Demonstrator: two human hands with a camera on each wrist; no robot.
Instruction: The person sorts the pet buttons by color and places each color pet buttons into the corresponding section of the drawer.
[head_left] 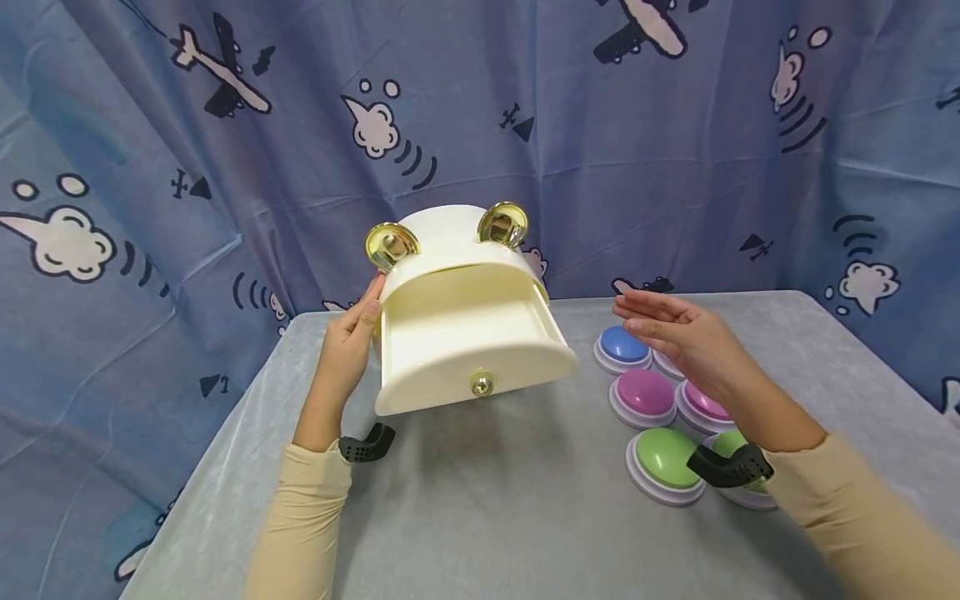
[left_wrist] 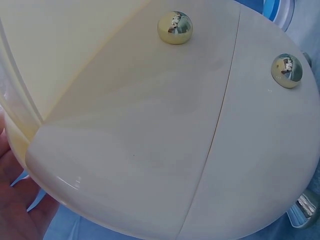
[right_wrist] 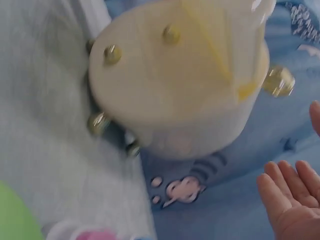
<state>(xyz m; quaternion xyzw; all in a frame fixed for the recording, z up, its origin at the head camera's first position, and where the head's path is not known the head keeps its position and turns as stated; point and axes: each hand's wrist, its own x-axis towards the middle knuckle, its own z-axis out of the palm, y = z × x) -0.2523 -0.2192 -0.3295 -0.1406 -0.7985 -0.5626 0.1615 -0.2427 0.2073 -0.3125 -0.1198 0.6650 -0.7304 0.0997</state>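
Note:
A cream-white storage box [head_left: 446,233] with gold ear-shaped pieces [head_left: 504,225] on top leans slightly to one side over the table. Its upper drawer [head_left: 427,387] is pulled out, and the visible inside is bare. A gold knob [head_left: 482,384] sits on the drawer front; the left wrist view shows a second knob [left_wrist: 287,71] across a seam. My left hand [head_left: 347,343] grips the box's left side. Raised above the buttons, my right hand [head_left: 690,337] holds nothing, its fingers extended towards the box. Whether the box's base touches the table is hidden in the head view.
Several round push buttons with white bases stand on the grey-covered table [head_left: 480,517] at right: a blue button [head_left: 624,343], a pink button [head_left: 645,392], a green button [head_left: 666,458] and others partly behind my right arm. A blue patterned curtain [head_left: 465,100] hangs behind.

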